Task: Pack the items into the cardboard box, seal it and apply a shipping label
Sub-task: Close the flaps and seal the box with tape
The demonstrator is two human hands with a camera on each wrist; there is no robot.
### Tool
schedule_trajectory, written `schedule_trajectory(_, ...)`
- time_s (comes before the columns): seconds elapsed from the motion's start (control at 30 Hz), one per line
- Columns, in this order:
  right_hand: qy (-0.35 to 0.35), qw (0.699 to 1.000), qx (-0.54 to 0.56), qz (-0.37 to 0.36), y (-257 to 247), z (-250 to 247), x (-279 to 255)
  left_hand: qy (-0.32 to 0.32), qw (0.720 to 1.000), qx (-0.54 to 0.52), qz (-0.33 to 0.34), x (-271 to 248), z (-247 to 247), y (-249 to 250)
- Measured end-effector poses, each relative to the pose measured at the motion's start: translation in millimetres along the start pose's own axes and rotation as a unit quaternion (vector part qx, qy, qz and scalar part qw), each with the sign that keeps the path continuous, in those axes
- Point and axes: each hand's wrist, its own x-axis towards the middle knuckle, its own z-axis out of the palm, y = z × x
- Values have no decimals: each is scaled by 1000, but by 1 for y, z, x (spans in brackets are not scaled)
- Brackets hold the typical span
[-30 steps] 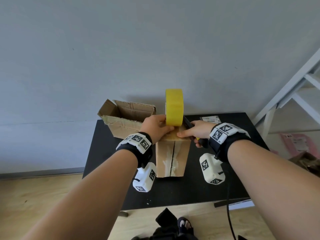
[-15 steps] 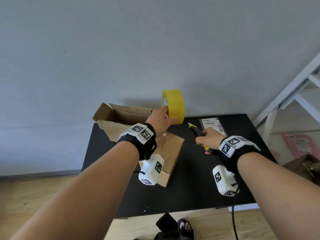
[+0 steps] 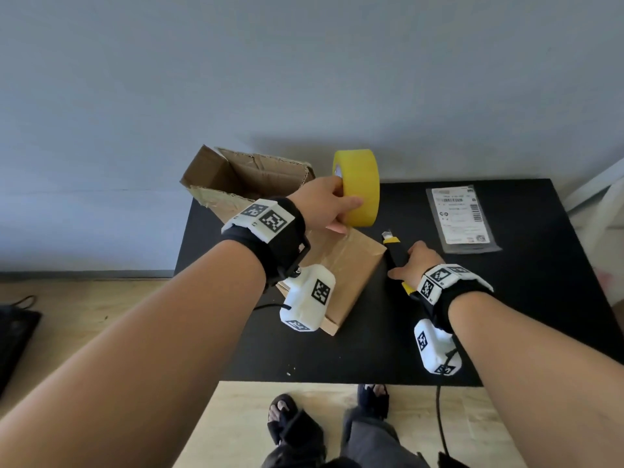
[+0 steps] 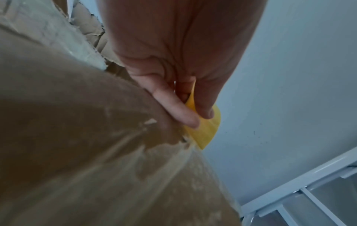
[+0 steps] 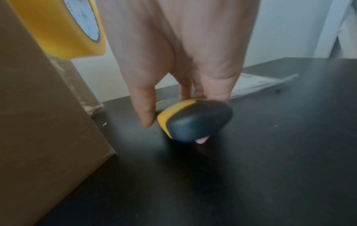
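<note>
A closed cardboard box (image 3: 351,265) with clear tape along its top lies on the black table (image 3: 371,352). My left hand (image 3: 329,206) grips a yellow tape roll (image 3: 361,187) held upright above the box's far end; in the left wrist view the fingers (image 4: 183,113) pinch the yellow tape roll (image 4: 204,131). My right hand (image 3: 417,263) holds a black and yellow utility knife (image 3: 391,246) low over the table, just right of the box, blade tip pointing away. The knife's butt (image 5: 195,119) shows in the right wrist view. A shipping label (image 3: 461,217) lies at the back right.
An open, torn cardboard box (image 3: 243,184) stands at the table's back left against the grey wall. A white frame (image 3: 594,187) stands right of the table. My feet (image 3: 283,410) are at the table's near edge on the wooden floor.
Both hands came off the box's end. The left hand lifted the tape roll back and left; the right hand carried the knife right and down toward the table. The box now lies skewed.
</note>
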Motion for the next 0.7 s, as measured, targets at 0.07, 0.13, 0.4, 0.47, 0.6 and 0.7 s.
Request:
schedule_trajectory(0.07, 0, 1000, -22, -4, -2, -1, 1, 5, 1000, -7, -8, 1, -2, 0)
schedule_trajectory(0.13, 17, 999, -33, -24, -5, -9, -1, 15, 999, -27, -23, 2, -4, 0)
schedule_trajectory(0.4, -54, 920, 345, -179, -39, -86, -34, 18, 995, -88, -35, 2, -5, 20)
schedule_trajectory(0.47, -148, 883, 407, -180, -50, -105, -47, 20, 991, -129, -40, 7, -2, 27)
schedule_trajectory(0.6, -230, 873, 375, -211, -51, -120, -48, 6, 990, -140, -29, 11, 3, 38)
schedule_trajectory(0.7, -182, 883, 385, -196, -51, -119, -34, 21, 997, -63, -33, 12, 5, 45)
